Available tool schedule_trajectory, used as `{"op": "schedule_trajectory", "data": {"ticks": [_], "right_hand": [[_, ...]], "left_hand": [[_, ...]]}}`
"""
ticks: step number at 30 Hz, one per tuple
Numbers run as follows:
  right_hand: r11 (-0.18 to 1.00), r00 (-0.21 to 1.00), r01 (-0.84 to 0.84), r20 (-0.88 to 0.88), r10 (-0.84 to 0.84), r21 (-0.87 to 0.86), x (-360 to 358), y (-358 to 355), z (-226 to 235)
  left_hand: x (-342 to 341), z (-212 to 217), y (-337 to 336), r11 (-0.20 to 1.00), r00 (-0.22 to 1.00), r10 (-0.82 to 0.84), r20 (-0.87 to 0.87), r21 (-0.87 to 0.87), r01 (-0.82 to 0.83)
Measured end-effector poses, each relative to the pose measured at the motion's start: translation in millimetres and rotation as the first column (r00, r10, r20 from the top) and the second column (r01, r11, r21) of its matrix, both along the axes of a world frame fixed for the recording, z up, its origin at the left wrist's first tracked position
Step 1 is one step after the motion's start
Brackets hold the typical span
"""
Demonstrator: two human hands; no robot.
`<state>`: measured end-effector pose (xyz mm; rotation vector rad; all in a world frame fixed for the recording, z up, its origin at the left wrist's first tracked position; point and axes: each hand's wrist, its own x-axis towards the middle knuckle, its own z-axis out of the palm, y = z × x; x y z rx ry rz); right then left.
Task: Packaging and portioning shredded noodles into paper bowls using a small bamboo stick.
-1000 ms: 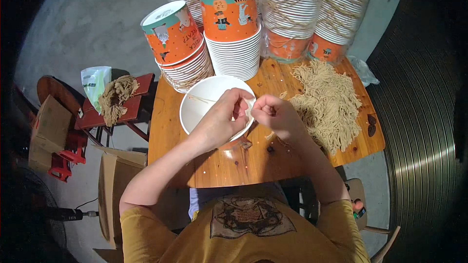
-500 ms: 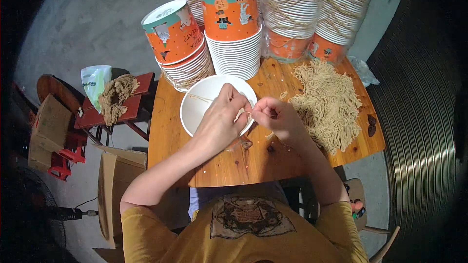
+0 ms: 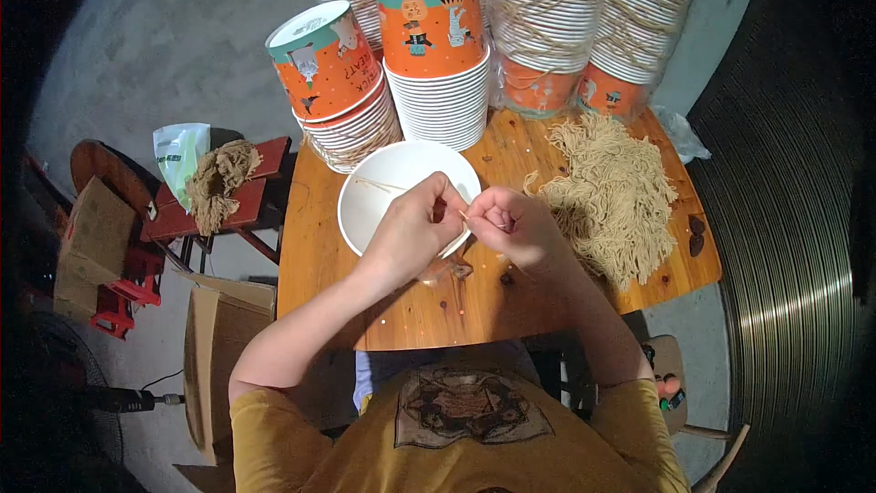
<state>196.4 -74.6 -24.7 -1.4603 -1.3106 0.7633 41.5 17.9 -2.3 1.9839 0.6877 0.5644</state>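
A white-lined paper bucket (image 3: 363,210) lies with its mouth toward me at the middle of the wooden table. Over its right rim my left hand (image 3: 415,226) is closed, with thumb and fingers pinching a thin tan cord (image 3: 466,215). Facing it, my right hand (image 3: 518,228) pinches the same cord, its fingers curled in. The fingertips of both hands nearly meet just right of the rim. Another stretch of cord (image 3: 372,184) shows inside the bucket at the left; my left hand hides part of the interior.
A heap of loose tan cords (image 3: 616,201) lies right of my hands. Behind the bucket stand nested orange-and-white buckets (image 3: 436,105), a leaning stack (image 3: 321,64) and tall plastic-wrapped stacks (image 3: 547,9). At left, a red bench (image 3: 182,219) bears a cord bundle (image 3: 219,184); a cardboard box (image 3: 224,347) stands nearer.
My left hand has turned and lowered slightly at the rim, its knuckles dropping. The right hand has shifted a little, still pinching the cord.
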Motion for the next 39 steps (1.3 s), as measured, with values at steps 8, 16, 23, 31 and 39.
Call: {"op": "schedule_trajectory", "data": {"ticks": [8,16,23,31,39], "right_hand": [[0.990,0.996,-0.060,-0.054,0.067,0.129,1.7,2.3,-11.0],[0.993,0.979,0.062,-0.202,-0.041,0.102,-3.9,3.8,-13.6],[0.995,0.946,0.088,-0.315,-0.071,0.040,-4.4,7.2,-17.4],[0.908,0.984,0.034,0.143,-0.102,0.417,2.6,5.3,-21.7],[0.874,0.912,0.012,0.353,-0.209,0.487,2.4,4.8,-19.5]], "left_hand": [[2.5,-10.2,11.4,0.924,0.986,-0.026,0.167,-0.372,0.088],[5.3,-6.5,11.7,0.822,0.963,-0.041,0.265,-0.539,0.183],[4.3,0.3,11.8,0.819,0.976,-0.035,0.217,-0.553,0.152],[4.0,-0.7,14.7,0.798,0.987,-0.030,0.156,-0.591,0.118],[4.9,-1.9,7.9,0.891,0.982,-0.127,0.138,-0.420,0.174]]}}
